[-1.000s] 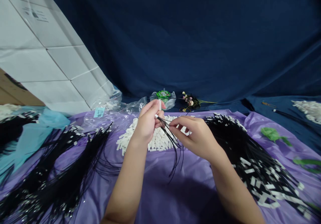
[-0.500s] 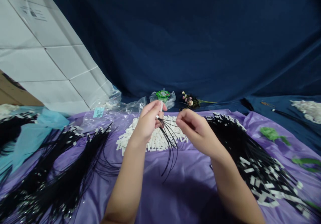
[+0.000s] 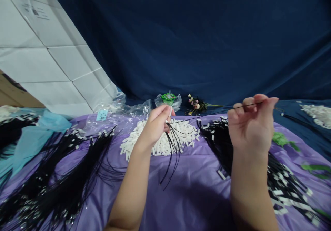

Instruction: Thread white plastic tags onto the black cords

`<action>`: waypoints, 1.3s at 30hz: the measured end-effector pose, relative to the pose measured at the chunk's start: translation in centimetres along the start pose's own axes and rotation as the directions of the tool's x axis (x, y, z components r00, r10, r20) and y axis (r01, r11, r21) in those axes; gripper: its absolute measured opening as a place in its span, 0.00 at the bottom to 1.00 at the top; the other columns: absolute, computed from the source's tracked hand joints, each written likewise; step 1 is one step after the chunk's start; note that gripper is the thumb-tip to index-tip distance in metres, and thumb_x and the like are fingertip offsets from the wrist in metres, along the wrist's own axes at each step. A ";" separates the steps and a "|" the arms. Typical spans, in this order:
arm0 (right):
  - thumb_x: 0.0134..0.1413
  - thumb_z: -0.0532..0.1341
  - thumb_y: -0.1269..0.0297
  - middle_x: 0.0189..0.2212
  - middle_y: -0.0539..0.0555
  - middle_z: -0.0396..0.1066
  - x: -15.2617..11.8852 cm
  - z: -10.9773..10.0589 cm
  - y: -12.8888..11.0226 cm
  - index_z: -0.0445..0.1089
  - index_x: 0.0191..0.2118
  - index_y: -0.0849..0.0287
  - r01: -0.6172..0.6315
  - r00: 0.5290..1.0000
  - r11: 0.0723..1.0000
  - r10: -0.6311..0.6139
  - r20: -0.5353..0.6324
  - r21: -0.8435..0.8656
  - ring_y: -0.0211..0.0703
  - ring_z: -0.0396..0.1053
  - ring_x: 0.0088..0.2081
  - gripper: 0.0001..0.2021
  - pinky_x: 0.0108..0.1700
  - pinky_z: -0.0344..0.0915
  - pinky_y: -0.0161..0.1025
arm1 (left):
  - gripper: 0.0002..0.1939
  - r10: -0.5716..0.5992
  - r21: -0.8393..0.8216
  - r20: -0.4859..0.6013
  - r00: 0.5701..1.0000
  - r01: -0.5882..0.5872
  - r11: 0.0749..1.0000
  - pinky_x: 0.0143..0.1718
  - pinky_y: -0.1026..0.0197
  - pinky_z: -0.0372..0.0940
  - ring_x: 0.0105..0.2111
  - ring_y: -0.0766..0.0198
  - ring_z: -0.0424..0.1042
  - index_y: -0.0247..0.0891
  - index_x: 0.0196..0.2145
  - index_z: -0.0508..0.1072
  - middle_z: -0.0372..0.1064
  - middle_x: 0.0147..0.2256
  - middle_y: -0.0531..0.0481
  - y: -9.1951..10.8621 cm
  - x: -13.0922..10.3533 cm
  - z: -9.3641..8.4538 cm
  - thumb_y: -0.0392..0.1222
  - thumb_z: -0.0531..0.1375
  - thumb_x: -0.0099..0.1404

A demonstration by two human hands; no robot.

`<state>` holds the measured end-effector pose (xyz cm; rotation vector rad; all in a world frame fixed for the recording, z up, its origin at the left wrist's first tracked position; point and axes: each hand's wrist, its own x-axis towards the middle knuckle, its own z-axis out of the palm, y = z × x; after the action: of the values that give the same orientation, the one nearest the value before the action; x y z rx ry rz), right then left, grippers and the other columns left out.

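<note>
Black cords [image 3: 169, 142] hang from left hand [image 3: 154, 123], pinched with a white tab [image 3: 170, 111]; right hand [image 3: 251, 124] grips one strand [image 3: 212, 114], taut between both. Likely step: strand separation; next move calls for steady left grip.

The light is dim and soft, seemingly from above, leaving a broad dark shadow low on the glossy purple plastic sheet [image 3: 160, 200], whose folds carry a faint sheen. The white rectangular wall panels [image 3: 31, 65] look brightest; the deep navy cloth backdrop [image 3: 181, 41] sinks towards black at the upper right corner. Glints fleck the crumpled clear plastic bag [image 3: 139, 109]. Strands merge inside the thick bundle of black cords [image 3: 76, 177]. Wide-angle stretching bends the edges, where the thin green strip [image 3: 315, 167] blurs.
</note>
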<state>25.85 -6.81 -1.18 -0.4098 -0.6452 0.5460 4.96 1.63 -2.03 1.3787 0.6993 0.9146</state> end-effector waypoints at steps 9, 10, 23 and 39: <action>0.51 0.69 0.61 0.17 0.43 0.59 -2.6 1.1 0.3 0.77 0.35 0.52 0.068 0.962 0.945 0.024 0.274 -0.319 0.27 0.50 0.15 0.05 0.14 0.50 0.28 | 0.17 0.009 0.010 0.065 0.998 -0.009 1.000 0.18 0.71 0.49 0.17 0.75 0.45 0.37 0.30 0.67 0.50 0.20 0.58 -0.1 -0.1 0.4 0.54 0.55 0.67; 0.52 0.68 0.63 0.17 0.44 0.62 -3.0 1.1 0.7 0.77 0.34 0.54 0.088 0.955 0.900 0.046 0.294 -0.427 0.28 0.53 0.16 0.03 0.15 0.52 0.29 | 0.17 0.013 0.015 0.076 0.997 -0.014 1.000 0.18 0.71 0.49 0.17 0.75 0.45 0.37 0.30 0.68 0.49 0.20 0.58 -0.1 -0.2 0.5 0.54 0.55 0.67; 0.53 0.65 0.69 0.19 0.46 0.65 -4.3 1.7 2.6 0.73 0.27 0.60 0.361 0.906 0.502 0.009 0.422 -0.786 0.30 0.58 0.21 0.05 0.25 0.56 0.32 | 0.17 0.088 0.095 0.150 0.985 -0.103 0.990 0.19 0.70 0.50 0.17 0.74 0.45 0.39 0.31 0.70 0.47 0.19 0.58 -0.1 -0.7 1.1 0.55 0.54 0.68; 0.55 0.64 0.68 0.18 0.45 0.63 -4.3 1.7 2.4 0.71 0.26 0.60 0.352 0.907 0.521 0.015 0.421 -0.778 0.29 0.56 0.20 0.07 0.23 0.54 0.31 | 0.18 0.218 0.296 0.144 0.965 -0.252 0.921 0.22 0.69 0.55 0.22 0.71 0.57 0.40 0.35 0.72 0.54 0.23 0.55 -0.1 -0.9 1.5 0.55 0.52 0.69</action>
<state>20.99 -7.17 -3.08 -1.1776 -1.3299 0.0554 5.84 0.13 -2.04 1.8120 0.6217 0.9353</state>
